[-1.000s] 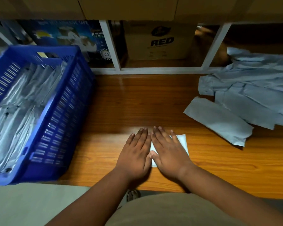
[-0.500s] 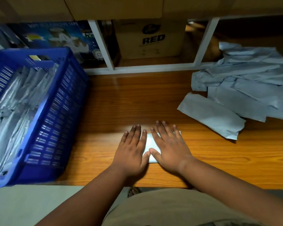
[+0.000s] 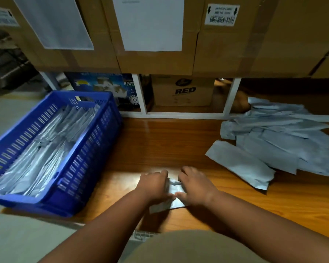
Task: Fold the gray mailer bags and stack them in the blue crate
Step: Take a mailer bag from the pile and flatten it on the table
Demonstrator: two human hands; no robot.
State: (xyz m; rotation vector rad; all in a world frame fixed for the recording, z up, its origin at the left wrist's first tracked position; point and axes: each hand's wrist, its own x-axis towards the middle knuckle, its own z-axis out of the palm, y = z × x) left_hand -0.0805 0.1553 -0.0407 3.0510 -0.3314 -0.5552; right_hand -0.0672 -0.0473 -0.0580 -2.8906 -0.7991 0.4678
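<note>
While both hands [image 3: 176, 184] grip the folded bag [image 3: 174, 188] on the desk [image 3: 160, 145], lifting it into the crate [image 3: 87, 162] looks next.

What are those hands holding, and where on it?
A folded gray bag on the table: the left hand grips its left edge, the right hand its right edge.
</note>
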